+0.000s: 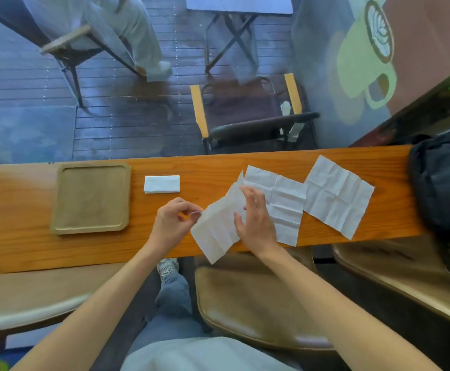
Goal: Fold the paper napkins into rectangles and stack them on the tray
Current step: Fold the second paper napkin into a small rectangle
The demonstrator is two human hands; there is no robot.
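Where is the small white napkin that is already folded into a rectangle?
In the head view, the folded white napkin lies on the wooden counter, just right of the tan square tray and left of both hands.

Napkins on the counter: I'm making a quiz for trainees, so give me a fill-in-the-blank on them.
1. The tray holds ___ napkins.
2. The folded napkin lies to the ___ of the tray.
3. Both hands hold ___ napkin.
4. ___ unfolded napkins lie flat right of the hands.

Missing: no; right; one; Two
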